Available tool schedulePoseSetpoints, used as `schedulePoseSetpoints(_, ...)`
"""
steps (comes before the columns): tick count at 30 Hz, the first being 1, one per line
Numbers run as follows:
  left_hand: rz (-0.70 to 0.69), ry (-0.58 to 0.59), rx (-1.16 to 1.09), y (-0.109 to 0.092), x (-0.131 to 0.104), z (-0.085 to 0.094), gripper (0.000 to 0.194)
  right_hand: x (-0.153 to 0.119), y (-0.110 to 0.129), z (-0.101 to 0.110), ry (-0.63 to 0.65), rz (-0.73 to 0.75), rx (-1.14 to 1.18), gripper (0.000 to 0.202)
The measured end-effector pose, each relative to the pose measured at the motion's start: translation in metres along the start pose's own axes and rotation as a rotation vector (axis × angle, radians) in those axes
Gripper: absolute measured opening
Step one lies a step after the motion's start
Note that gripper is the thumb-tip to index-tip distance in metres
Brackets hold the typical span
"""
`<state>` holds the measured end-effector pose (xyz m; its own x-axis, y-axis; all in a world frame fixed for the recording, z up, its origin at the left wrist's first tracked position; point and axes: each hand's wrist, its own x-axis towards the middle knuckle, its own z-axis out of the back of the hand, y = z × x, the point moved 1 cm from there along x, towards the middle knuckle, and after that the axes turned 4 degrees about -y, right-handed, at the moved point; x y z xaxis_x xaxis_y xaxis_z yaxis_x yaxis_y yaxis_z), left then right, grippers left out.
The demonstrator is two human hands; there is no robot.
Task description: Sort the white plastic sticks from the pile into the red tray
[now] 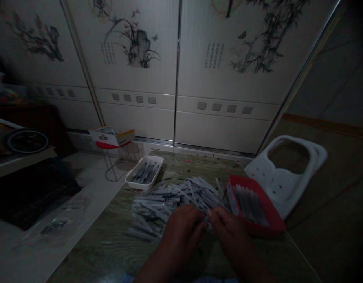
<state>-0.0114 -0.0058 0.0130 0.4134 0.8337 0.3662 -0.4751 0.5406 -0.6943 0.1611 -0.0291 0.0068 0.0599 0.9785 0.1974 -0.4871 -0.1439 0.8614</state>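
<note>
Dim light and blur soften the scene. Over the near side of a loose pile of pens (158, 204), my left hand (186, 224) and my right hand (224, 226) meet, fingers closed and fingertips almost touching. Between them shows a bit of a pale, see-through pen (204, 220); most of it is hidden by the fingers. Right of my right hand, a red box (274, 214) holds a row of clear pens (250, 204). Beyond the pile at the left, a white tray (130, 184) contains dark, thin pen parts (146, 171), perhaps refills.
A wood-patterned table (96, 243) carries everything. At right stands a white folding chair (283, 177). Behind, a box (107, 137) sits on a red stool (110, 145) before sliding wardrobe doors (140, 78). A clear plastic bag (56, 224) lies on the floor at left.
</note>
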Motion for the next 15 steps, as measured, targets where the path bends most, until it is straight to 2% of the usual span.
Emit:
schedulePoseSetpoints(3, 0.045, -0.079, -0.125, 0.007, 0.002, 0.006, 0.023, 0.002, 0.005, 0.002, -0.065, -0.047, 0.014, 0.038)
schedulePoseSetpoints(5, 0.119, -0.198, -0.172, 0.018, 0.003, 0.013, 0.03, 0.004, 0.007, 0.007, -0.149, -0.109, 0.005, 0.04)
schedulePoseSetpoints(9, 0.308, -0.466, -0.137, 0.047, 0.005, 0.029, 0.028, 0.006, 0.007, 0.019, -0.28, -0.164, -0.052, 0.042)
schedulePoseSetpoints(11, 0.326, -0.48, -0.054, 0.059, 0.005, 0.032, 0.027, 0.006, 0.007, 0.023, -0.312, -0.156, -0.082, 0.042)
schedulePoseSetpoints(15, 0.289, -0.361, 0.131, 0.065, 0.001, 0.032, 0.022, 0.006, 0.005, 0.023, -0.318, -0.128, -0.109, 0.04)
